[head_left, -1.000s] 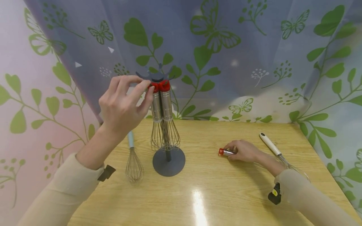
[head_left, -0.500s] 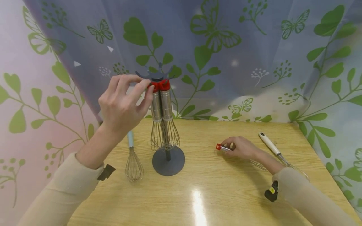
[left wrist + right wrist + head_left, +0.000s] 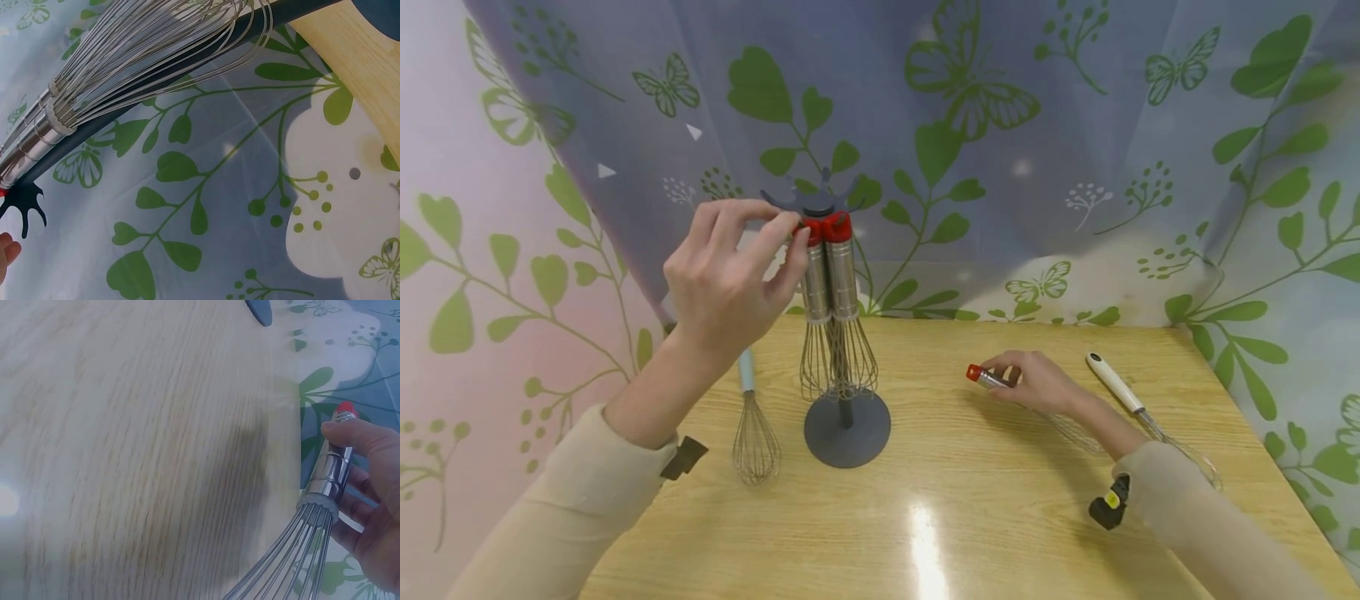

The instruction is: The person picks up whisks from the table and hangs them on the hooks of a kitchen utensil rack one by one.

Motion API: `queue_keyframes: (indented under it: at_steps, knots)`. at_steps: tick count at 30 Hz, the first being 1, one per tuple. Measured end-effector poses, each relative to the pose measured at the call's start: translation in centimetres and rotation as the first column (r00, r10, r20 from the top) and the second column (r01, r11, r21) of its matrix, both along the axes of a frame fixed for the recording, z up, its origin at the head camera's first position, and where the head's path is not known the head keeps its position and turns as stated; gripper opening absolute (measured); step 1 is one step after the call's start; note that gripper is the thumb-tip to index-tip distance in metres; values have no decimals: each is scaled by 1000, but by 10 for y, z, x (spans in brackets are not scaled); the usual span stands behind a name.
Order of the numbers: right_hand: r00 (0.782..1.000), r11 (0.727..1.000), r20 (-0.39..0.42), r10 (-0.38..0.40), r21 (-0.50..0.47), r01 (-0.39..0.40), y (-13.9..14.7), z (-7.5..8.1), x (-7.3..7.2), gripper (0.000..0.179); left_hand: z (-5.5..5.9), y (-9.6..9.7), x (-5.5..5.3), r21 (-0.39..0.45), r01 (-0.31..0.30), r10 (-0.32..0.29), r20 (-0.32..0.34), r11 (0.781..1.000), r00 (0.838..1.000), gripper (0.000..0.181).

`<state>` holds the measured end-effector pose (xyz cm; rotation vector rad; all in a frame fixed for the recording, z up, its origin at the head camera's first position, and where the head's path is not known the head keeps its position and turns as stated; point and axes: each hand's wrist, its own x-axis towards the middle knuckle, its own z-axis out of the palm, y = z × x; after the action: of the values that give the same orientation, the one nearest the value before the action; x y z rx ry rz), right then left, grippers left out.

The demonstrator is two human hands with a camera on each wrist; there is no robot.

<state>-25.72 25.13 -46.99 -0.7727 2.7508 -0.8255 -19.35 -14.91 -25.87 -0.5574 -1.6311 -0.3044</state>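
My left hand (image 3: 722, 267) pinches the red end of a steel-handled whisk (image 3: 816, 292) at the top of a dark grey stand (image 3: 847, 446). Beside it hangs a second red-ended whisk (image 3: 843, 279), wires downward. In the left wrist view the stand's hooks (image 3: 25, 206) appear near a fingertip, with both steel handles running up to their wires. My right hand (image 3: 1037, 383) holds another red-ended whisk (image 3: 328, 478) over the right part of the table, thumb along its handle. Its red tip points left toward the stand, and its wires trail back under the wrist.
On the wooden table (image 3: 1000, 508), a whisk with a pale blue handle (image 3: 756, 442) lies left of the stand. A white-handled whisk (image 3: 1116, 383) lies at the right, partly behind the right forearm. A patterned curtain (image 3: 880, 100) hangs behind the table.
My right hand has moved up and slightly left with the whisk, its red end lifting away from the table. The left hand and the hanging whisks have stayed in place.
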Motion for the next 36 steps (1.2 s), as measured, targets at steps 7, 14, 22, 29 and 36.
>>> queue_keyframes:
  at_steps: [7,14,22,29,36]
  knots:
    - [1000,998,10,-26,-56,26,-4,3,1,44,1,0,0,-5,0,0,3,1000,1000,13]
    - [999,994,32,-43,-94,46,-8,5,2,46,1,0,0,-14,-2,2,-3,1000,1000,12]
    - [998,986,25,-56,-158,59,-13,10,4,44,0,0,-1,2,-5,5,-12,1000,1000,13]
    - [998,983,-2,-64,-173,63,-16,11,5,43,-1,-1,-1,9,-6,6,-13,1000,1000,14]
    - [996,976,-14,-91,-201,87,-21,17,6,43,0,-1,-1,13,-7,7,-11,1000,1000,13]
